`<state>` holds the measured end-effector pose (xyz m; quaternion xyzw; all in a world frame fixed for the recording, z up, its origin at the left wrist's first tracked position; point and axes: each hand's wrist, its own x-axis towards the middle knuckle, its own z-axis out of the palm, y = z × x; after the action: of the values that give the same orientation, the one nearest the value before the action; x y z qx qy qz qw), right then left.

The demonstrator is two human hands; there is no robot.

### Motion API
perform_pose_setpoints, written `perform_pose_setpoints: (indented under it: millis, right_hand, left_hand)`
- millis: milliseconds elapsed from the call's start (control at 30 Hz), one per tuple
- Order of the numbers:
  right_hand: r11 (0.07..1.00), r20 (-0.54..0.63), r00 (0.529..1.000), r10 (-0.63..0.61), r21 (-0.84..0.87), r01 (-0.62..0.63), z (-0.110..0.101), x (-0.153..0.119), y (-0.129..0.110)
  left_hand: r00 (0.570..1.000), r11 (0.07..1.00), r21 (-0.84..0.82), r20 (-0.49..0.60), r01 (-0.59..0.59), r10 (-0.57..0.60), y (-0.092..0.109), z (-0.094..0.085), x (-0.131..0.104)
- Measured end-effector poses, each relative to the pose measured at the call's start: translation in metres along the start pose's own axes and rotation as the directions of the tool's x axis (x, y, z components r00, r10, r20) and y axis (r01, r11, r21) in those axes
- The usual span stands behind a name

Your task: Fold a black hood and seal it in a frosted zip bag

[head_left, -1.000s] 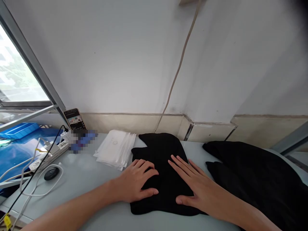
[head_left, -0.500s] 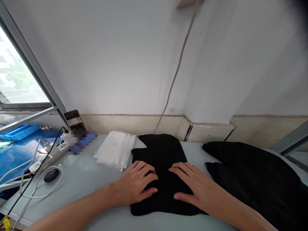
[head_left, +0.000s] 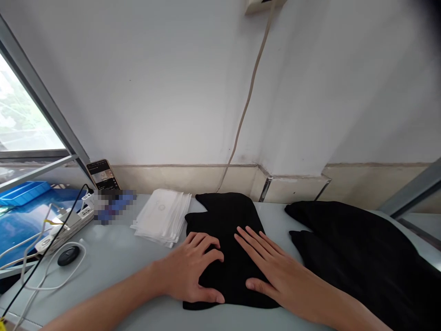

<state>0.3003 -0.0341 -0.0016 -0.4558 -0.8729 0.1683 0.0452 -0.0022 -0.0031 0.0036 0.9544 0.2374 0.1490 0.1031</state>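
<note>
Pale surface [head_left: 113, 257] is bearing black fabric [head_left: 227, 216]. Left hand [head_left: 188, 270] and right hand [head_left: 277, 271] are touching it, each grip apart; uneven pressure is risking creases.

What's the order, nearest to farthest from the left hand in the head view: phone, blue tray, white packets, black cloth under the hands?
1. Black cloth: directly under the left hand.
2. White packets: beyond the hand, slightly left.
3. Phone: farther left, leaning at the back.
4. Blue tray: far left edge of view.
</note>
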Motion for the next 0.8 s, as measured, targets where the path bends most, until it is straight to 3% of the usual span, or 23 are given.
perform_pose_setpoints:
  millis: [267, 533, 700, 800]
  right_hand:
    - [0.996, 0.023, 0.998, 0.061, 0.060, -0.062, -0.011, 0.001, -0.001]
    - [0.987, -0.185, 0.981, 0.061, 0.158, -0.032, -0.018, 0.005, 0.005]
    - [0.991, -0.354, 0.926, 0.131, 0.057, -0.119, -0.014, 0.012, 0.023]
    - [0.987, -0.263, 0.953, 0.151, -0.009, -0.159, -0.012, 0.011, 0.032]
  left_hand:
    - [0.993, 0.997, -0.074, 0.121, 0.013, -0.004, -0.003, -0.006, -0.003]
    - [0.987, 0.978, -0.210, 0.160, 0.012, 0.023, 0.007, -0.014, -0.001]
    - [0.996, 0.968, -0.249, 0.084, 0.032, -0.011, 0.010, -0.017, 0.005]
    - [0.997, 0.985, -0.151, 0.014, 0.082, -0.081, 0.002, -0.021, 0.012]
